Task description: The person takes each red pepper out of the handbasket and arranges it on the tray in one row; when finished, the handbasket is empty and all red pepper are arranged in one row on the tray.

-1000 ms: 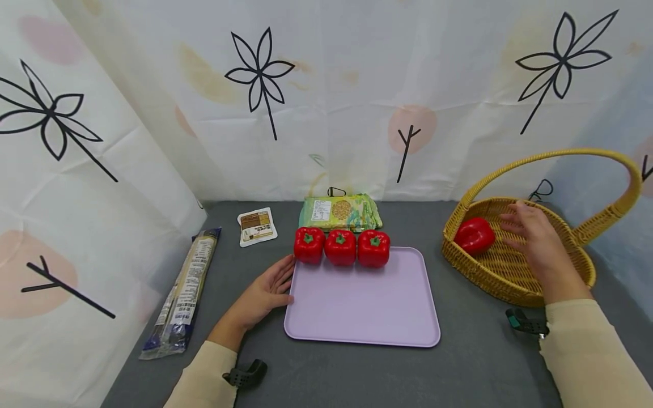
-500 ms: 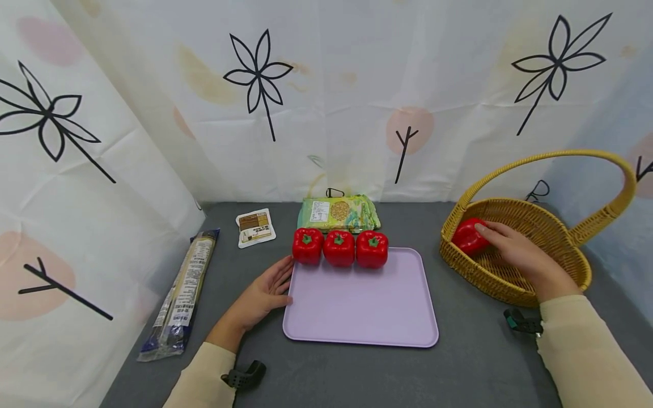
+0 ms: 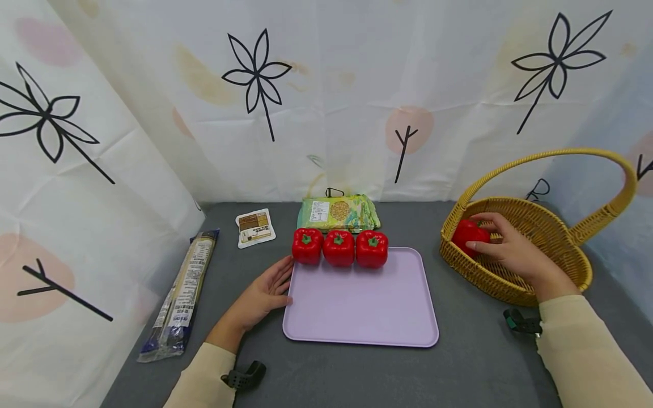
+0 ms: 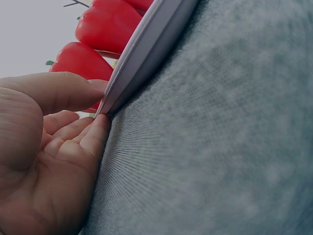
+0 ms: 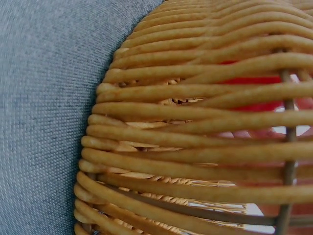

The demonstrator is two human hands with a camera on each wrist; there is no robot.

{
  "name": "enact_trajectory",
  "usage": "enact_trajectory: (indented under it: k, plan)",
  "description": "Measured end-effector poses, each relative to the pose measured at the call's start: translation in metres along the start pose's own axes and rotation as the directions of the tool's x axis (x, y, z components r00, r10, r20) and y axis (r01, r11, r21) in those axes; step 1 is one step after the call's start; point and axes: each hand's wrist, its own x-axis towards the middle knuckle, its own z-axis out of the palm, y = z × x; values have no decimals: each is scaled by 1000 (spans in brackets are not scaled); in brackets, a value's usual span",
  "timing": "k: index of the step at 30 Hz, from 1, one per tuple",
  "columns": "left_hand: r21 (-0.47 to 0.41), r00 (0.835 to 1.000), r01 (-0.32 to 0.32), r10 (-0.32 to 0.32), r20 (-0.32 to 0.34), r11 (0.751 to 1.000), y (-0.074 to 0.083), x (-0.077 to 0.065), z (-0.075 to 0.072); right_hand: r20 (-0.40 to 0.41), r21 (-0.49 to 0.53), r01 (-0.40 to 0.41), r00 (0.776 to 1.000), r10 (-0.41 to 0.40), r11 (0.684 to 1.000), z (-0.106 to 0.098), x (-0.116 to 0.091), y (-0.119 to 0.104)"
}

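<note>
In the head view, my right hand (image 3: 515,252) reaches into the yellow wicker basket (image 3: 502,289) and grips a red bell pepper (image 3: 465,237) between thumb and fingers. Through the weave in the right wrist view, parts of the red bell pepper (image 5: 254,100) show; most of that hand is hidden. My left hand (image 3: 262,294) rests against the left edge of the lilac tray (image 3: 362,311), fingers extended, thumb and fingertips touching the rim. The left wrist view shows the same left hand (image 4: 54,142) at the tray rim (image 4: 142,54). Three red bell peppers (image 3: 339,247) line the tray's far edge.
Behind the tray lies a green and yellow packet (image 3: 339,211). A small brown and white sachet (image 3: 255,228) is to its left. A long clear-and-blue package (image 3: 181,297) lies at the far left. The basket's tall handle (image 3: 551,153) arches over its opening.
My right hand has moved left inside the basket onto the red bell pepper. The pepper has turned, and thumb and fingers now hold it. My left hand stays at the tray edge.
</note>
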Motion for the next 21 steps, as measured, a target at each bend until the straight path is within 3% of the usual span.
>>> enact_trajectory:
  k: [8,21]
  plan:
    - [-20,1000,-13,13,1,1000,-1,0,0,-26,-62,-25,999,23,998,-1,-1,-2]
    - [-11,1000,-15,15,2,1000,-2,-1,0,-57,16,-1,998,2,1000,2,-7,-11]
